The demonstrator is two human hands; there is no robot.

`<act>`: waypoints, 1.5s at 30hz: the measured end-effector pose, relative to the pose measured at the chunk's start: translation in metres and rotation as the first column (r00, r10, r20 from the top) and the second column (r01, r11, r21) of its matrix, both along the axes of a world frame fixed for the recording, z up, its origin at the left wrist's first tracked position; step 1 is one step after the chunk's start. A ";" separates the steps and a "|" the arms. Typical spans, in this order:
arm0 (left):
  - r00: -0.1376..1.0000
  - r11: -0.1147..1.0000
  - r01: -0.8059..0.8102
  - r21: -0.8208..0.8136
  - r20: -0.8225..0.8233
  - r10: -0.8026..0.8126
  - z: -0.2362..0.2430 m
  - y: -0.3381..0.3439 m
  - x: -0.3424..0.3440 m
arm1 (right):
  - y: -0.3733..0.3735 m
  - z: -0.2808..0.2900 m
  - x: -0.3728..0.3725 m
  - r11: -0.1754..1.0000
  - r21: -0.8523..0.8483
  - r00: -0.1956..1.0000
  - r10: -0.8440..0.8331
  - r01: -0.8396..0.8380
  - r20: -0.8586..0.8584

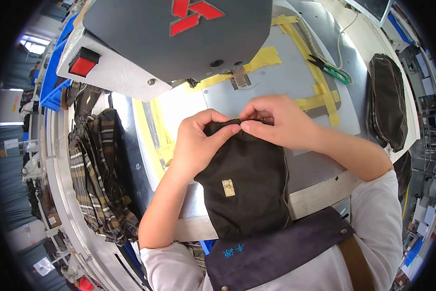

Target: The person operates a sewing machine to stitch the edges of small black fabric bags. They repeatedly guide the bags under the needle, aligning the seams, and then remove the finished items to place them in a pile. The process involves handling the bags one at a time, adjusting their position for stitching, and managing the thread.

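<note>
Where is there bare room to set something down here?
Bare sheet shows inside the yellow tape, beyond the right hand. A narrow strip of metal tabletop is bare between the green-handled scissors and the zipped pouch at right. Crowded: the left side, with plaid cloth, and the front, where the left hand and right hand pinch dark fabric.

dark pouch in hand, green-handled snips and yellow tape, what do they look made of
Dark pouch: cloth, possibly synthetic, with a faint sheen; it drapes in soft creases. Green-handled snips: likely plastic grip, judging by its even bright colour; the dark blades are probably metal. Yellow tape: thin, perhaps paper-backed, since its edges look uneven.
</note>
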State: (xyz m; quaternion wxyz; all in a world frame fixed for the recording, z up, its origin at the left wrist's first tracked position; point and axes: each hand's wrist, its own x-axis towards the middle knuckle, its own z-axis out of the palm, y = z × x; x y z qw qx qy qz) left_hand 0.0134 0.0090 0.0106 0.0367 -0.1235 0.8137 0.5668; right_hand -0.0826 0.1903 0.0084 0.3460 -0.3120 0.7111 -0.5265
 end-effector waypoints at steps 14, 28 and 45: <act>0.997 0.999 -0.053 0.010 -0.058 0.053 -0.010 -0.002 0.002 | -0.001 -0.012 -0.010 0.999 -0.031 1.000 -0.009 0.009 -0.006; 0.979 0.990 -0.121 0.078 -0.154 0.132 -0.021 -0.006 0.001 | -0.005 -0.015 -0.008 0.998 -0.026 0.998 -0.058 0.057 -0.036; 0.994 0.997 -0.071 -0.013 -0.080 0.070 -0.012 0.000 0.001 | -0.005 -0.011 -0.009 0.998 -0.063 0.997 -0.033 0.028 -0.075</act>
